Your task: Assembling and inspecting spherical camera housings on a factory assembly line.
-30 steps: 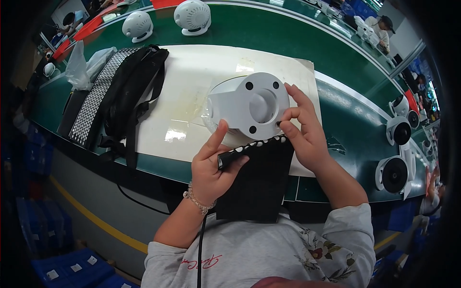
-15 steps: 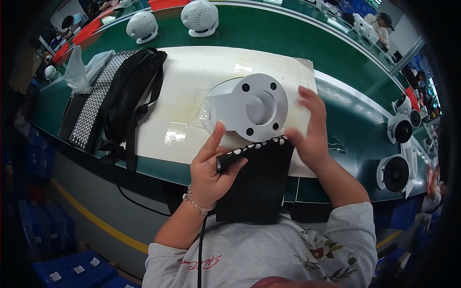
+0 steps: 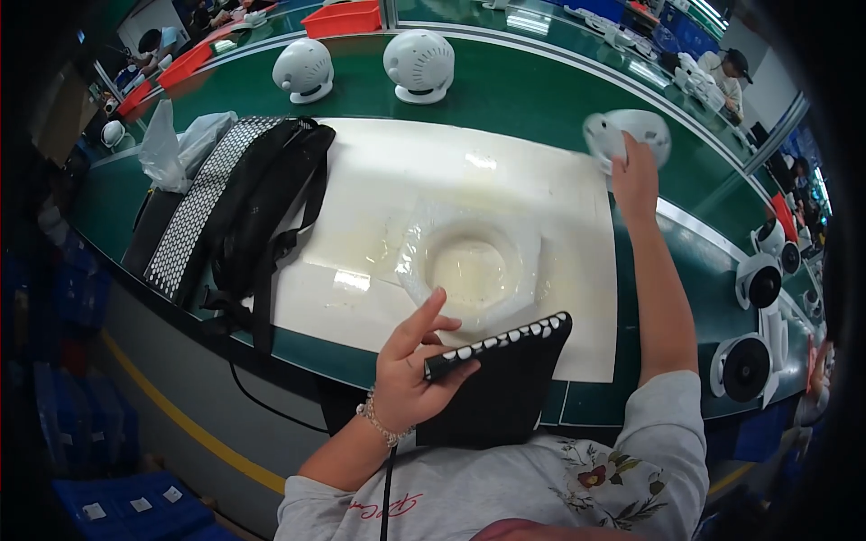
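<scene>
At the far right, my right hand [image 3: 637, 176] grips a white desk fan [image 3: 645, 133], blurred by motion and tipped over, with dark spots on its round base. My left hand [image 3: 406, 379] is closed on the end of a black sheet [image 3: 505, 383] with a row of white dots along its folded upper edge; the thumb lies on the near side and the index finger points up. Just beyond that hand, a ring-shaped rest wrapped in clear film [image 3: 525, 261] lies on a white board [image 3: 361, 180].
Two more white fans [image 3: 419, 68] [image 3: 304, 70] stand at the back of the green bench. A black bag [image 3: 244, 198] and clear plastic bags [image 3: 180, 144] occupy the left. Several white fans with black fronts [image 3: 744, 368] stand at right. Red trays [image 3: 343, 18] are beyond.
My right hand has taken the white fan off the film-wrapped ring and carried it to the far right. My left hand still holds the black sheet, now tilted up more at its right end.
</scene>
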Demonstrator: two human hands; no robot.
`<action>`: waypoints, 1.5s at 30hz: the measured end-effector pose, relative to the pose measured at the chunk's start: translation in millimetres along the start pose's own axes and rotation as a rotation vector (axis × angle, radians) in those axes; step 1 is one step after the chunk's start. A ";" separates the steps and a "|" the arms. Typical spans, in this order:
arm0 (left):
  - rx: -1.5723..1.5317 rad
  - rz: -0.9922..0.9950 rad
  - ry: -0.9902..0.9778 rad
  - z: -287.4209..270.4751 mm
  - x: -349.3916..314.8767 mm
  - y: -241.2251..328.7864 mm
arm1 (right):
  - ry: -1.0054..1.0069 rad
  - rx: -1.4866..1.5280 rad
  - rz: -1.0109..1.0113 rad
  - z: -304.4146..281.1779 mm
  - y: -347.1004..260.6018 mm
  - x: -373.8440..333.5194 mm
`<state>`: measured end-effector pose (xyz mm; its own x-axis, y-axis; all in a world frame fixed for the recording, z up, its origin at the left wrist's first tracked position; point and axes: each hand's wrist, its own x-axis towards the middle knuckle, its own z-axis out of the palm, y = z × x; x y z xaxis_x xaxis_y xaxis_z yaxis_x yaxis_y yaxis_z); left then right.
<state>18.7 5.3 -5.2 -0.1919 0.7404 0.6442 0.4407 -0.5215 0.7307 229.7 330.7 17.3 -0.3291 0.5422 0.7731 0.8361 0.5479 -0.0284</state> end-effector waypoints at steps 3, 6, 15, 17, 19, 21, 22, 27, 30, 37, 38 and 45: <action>0.013 -0.007 -0.041 -2.7 -2.8 -1.6 | -0.186 -0.336 0.122 34.1 76.1 -12.6; 0.023 -0.003 -0.067 -5.4 -3.1 -2.1 | -0.431 -0.470 0.279 43.2 83.4 -7.0; 0.004 -0.039 -0.110 -7.1 3.7 3.3 | -0.555 0.490 -0.002 66.9 -74.8 42.2; 0.017 -0.062 -0.101 -10.2 2.4 3.2 | -0.775 0.629 -0.112 89.4 -126.1 55.2; -0.057 -0.139 -0.081 -10.8 1.8 3.3 | -0.822 0.603 -0.089 101.0 -162.7 72.0; -0.042 -0.143 -0.076 -12.8 2.7 3.9 | -0.874 0.586 -0.075 108.4 -182.2 79.7; -0.042 -0.148 -0.083 -13.4 3.3 4.1 | -0.846 0.496 -0.068 111.7 -185.6 81.6; -0.072 -0.193 -0.092 -16.6 3.2 4.3 | -0.558 0.259 -0.166 134.3 -169.0 75.4; -0.095 -0.193 -0.085 -17.9 4.2 3.6 | -0.385 0.267 -0.141 126.8 -148.2 73.8; -0.068 -0.177 -0.072 -15.0 6.1 6.3 | 0.075 0.799 0.014 37.3 -122.4 57.2; -0.076 -0.172 -0.073 -14.0 6.7 6.1 | -0.008 1.133 0.360 14.5 -122.2 45.8; -0.057 -0.132 -0.098 -11.3 2.9 8.4 | -0.410 1.748 0.736 -102.8 -142.0 -21.2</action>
<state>11.9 -1.7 5.4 -0.1569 0.8403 0.5189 0.3664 -0.4384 0.8207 163.1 176.0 70.1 -0.4565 0.8765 0.1524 -0.3705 -0.0315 -0.9283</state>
